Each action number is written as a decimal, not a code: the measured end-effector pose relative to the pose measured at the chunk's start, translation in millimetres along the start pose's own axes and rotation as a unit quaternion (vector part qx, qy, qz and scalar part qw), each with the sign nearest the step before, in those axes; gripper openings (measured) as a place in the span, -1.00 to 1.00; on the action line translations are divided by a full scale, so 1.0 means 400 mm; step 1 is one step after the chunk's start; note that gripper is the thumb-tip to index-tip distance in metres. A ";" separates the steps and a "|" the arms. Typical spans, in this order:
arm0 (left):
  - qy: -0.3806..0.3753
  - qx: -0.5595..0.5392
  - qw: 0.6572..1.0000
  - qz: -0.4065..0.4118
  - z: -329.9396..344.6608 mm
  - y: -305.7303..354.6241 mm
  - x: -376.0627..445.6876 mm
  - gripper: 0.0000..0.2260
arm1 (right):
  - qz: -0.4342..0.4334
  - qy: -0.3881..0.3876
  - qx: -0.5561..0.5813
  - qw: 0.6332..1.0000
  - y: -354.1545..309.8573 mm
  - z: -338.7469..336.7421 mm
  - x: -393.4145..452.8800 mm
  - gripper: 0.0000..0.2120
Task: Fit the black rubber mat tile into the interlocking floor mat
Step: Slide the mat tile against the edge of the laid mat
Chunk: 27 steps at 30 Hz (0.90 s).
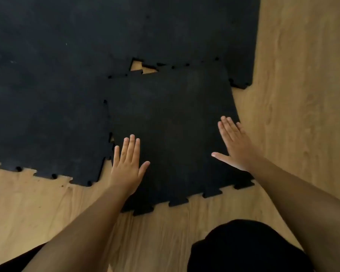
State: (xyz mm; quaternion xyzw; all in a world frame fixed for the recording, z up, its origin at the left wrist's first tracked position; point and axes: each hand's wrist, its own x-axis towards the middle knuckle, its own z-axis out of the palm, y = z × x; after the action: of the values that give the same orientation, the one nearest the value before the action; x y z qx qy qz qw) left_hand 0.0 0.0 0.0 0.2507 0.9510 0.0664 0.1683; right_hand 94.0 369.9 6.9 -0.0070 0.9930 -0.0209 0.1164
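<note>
The black rubber mat tile (pixel 175 130) lies in the corner notch of the large interlocking floor mat (pixel 57 75), slightly skewed. A small gap of wood floor shows at its far left corner, and another sliver shows along its left edge. Toothed tabs line its near edge. My left hand (pixel 127 163) lies flat, palm down, on the tile's near left part, fingers together. On the tile's right edge rests my right hand (pixel 234 144), flat with the thumb spread. Neither hand grips anything.
Light wood floor (pixel 302 95) runs along the right and the near side. The mat's near left edge has jagged tabs (pixel 53 175). A dark rounded shape, likely my knee (pixel 243 248), sits at the bottom right.
</note>
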 end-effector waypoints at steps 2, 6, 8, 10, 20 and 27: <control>-0.020 0.000 1.000 -0.015 0.056 -0.017 0.022 -0.36 | 0.034 -0.034 0.001 0.999 0.021 0.069 0.010 -0.03; -0.066 0.009 0.997 -0.027 0.116 -0.041 0.011 -0.35 | 0.071 -0.105 0.007 0.992 0.022 0.150 0.014 -0.05; -0.047 -0.027 0.996 -0.073 0.119 -0.037 -0.016 -0.30 | 0.098 -0.112 0.032 0.988 0.021 0.154 0.011 -0.02; -0.020 -0.093 0.978 -0.184 0.112 -0.025 -0.034 -0.17 | 0.184 -0.114 0.074 0.973 0.025 0.146 -0.003 0.06; 0.082 -0.466 0.673 -0.568 0.000 -0.040 0.093 -0.11 | 0.454 -0.044 0.371 0.809 0.062 0.021 0.042 0.02; 0.050 -0.497 0.665 -0.555 -0.110 -0.099 0.088 -0.36 | 0.523 -0.064 0.603 0.599 0.047 -0.065 0.083 -0.01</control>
State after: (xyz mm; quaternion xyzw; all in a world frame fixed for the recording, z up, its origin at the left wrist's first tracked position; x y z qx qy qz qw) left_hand -62.1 -18.4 22.8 -0.4484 0.7470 0.4361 0.2255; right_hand 55.4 389.2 23.7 0.5842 0.5781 -0.5500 0.1481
